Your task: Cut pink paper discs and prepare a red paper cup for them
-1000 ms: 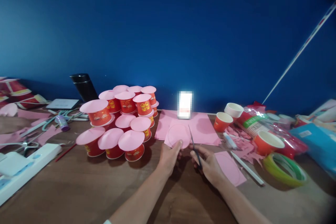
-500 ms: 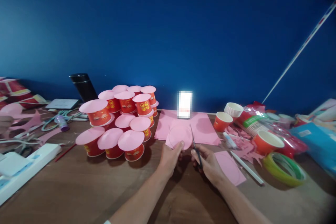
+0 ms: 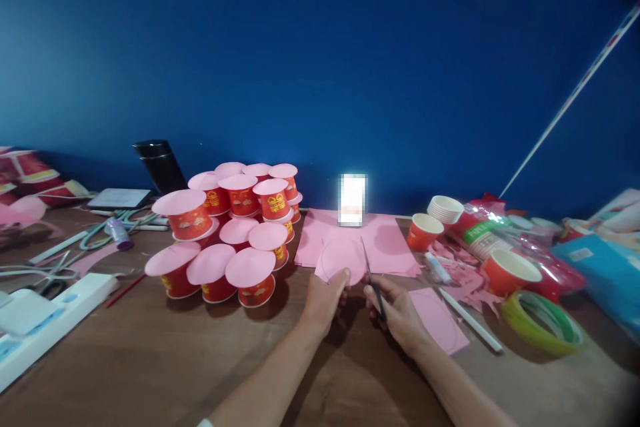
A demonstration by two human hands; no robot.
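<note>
Facing a wide blue partition (image 3: 320,80) and working over a brown tabletop (image 3: 150,373). Passing tiers of red cups (image 3: 191,223) topped with pink discs (image 3: 250,268) at left, and looking onto pink sheets (image 3: 395,247) lying flat ahead. Holding a pink paper piece (image 3: 345,257), marked with a drawn curve, in the left hand (image 3: 324,300), in front of those sheets' near edge. Probably weighing next to nothing, bending readily, gripping without much slip, and risking creases or tears under a hard squeeze; so calling for a light, flat pinch near the rim, well clear of the blades. Pinching at the near edge, with the left thumb pressing on top and the other left fingers curling beneath, mostly hidden. Gripping dark-handled scissors (image 3: 371,278) in the right hand (image 3: 395,310), with fingers closing around the handles and blades pointing away along the paper's right side. Leaving unclear the gap between those blades, and any contact with the paper.
</note>
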